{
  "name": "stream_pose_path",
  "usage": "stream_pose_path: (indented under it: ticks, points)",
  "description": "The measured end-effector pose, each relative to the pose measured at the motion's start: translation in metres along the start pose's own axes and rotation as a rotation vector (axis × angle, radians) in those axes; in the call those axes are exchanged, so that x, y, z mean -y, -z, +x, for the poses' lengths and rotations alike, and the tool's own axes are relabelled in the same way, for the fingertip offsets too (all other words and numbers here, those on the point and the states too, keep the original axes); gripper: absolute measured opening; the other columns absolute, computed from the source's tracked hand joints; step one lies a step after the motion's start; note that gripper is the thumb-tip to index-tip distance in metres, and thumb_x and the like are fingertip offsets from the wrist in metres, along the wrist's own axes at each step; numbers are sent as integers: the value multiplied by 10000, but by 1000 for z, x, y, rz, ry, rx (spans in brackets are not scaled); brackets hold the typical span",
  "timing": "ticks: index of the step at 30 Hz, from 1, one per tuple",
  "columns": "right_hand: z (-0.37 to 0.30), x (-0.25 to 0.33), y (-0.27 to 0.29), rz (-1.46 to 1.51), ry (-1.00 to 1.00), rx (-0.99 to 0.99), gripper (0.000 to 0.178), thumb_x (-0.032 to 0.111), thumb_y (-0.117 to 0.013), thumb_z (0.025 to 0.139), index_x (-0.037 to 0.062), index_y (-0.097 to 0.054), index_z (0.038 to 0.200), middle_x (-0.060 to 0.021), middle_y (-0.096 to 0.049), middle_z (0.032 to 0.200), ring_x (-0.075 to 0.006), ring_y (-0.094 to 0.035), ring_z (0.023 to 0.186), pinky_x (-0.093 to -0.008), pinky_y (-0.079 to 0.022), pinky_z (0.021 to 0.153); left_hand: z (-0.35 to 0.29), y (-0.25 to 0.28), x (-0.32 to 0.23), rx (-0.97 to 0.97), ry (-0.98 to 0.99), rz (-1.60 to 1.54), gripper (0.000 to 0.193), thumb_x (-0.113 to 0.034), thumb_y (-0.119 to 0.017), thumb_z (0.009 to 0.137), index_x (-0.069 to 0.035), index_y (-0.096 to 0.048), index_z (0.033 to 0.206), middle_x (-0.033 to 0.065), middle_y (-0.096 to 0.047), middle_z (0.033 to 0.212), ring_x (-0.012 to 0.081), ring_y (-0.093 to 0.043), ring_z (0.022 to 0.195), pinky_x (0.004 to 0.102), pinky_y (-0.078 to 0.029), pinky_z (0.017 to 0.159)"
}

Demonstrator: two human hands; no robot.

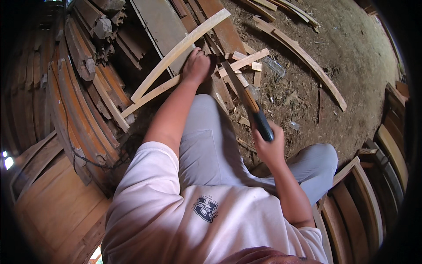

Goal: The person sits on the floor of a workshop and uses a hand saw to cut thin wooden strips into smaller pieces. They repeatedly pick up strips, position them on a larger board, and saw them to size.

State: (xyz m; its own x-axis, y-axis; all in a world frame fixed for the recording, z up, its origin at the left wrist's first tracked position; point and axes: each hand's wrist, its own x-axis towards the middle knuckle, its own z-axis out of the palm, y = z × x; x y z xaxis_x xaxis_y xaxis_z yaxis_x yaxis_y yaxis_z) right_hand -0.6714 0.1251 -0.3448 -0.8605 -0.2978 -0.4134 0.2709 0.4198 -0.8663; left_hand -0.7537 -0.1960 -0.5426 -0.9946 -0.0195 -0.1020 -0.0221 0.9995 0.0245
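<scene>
My right hand (270, 143) is wrapped round the black grip of a wooden-handled hammer (250, 104). The hammer slants up and left; its dark head, close to my left hand, is hard to make out. My left hand (198, 66) is curled shut over the wood beyond my knee, and whatever its fingers pinch is hidden. A pale curved wooden piece (180, 47) lies just beyond that hand. Under my left wrist passes a thin straight wooden strip (154, 93). Short wood offcuts (244, 63) lie crossed beside the hammer.
Stacked curved timbers (70, 105) crowd the left side, above a broad plywood sheet (66, 193). More curved pieces (367, 198) stand at the lower right. A long curved strip (303, 57) lies on the dirt floor (351, 48), near a clear plastic bottle (275, 67) and wood scraps.
</scene>
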Motion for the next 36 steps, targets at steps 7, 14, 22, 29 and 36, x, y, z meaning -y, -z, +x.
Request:
stream_pose_path:
  ticks: [7,14,22,29,36]
  points:
    - [-60,8,46,-44,-52,-1,39,8,-646,793,-20,-657,818,-39,-604,663,-97,-567,632,-286,-467,616,-3,28,-13,-98,5,-68,223,-119,-536,926,-49,-737,859,179,-712,1108,333,-574,1269,410,-475,1074]
    - [12,8,-9,-37,39,-1,68,40,-680,832,-23,-657,846,-49,-593,650,-100,-554,614,-297,-454,591,-2,24,-9,-87,3,37,213,-66,-560,895,-52,-772,875,146,-714,1152,302,-575,1287,392,-495,1064]
    - [-60,18,40,-75,31,0,42,12,-632,798,-22,-649,816,-55,-589,644,-102,-565,615,-292,-461,604,-1,-1,-4,-172,104,-214,324,-197,-486,981,1,-727,892,176,-697,1188,334,-542,1306,418,-470,1085]
    - [33,-8,-21,-29,-23,-9,122,78,-675,858,-39,-656,832,-71,-578,603,-132,-527,557,-331,-435,546,4,29,-18,-183,-30,-125,371,-274,-498,1012,-32,-723,843,217,-715,997,356,-630,1123,447,-442,1090]
    - [-47,-14,26,-48,-85,-40,83,60,-637,819,-19,-665,817,-60,-575,607,-123,-548,573,-306,-451,578,2,28,-16,-276,-77,-122,428,-288,-497,1022,-35,-734,772,211,-708,804,338,-677,883,443,-434,1085]
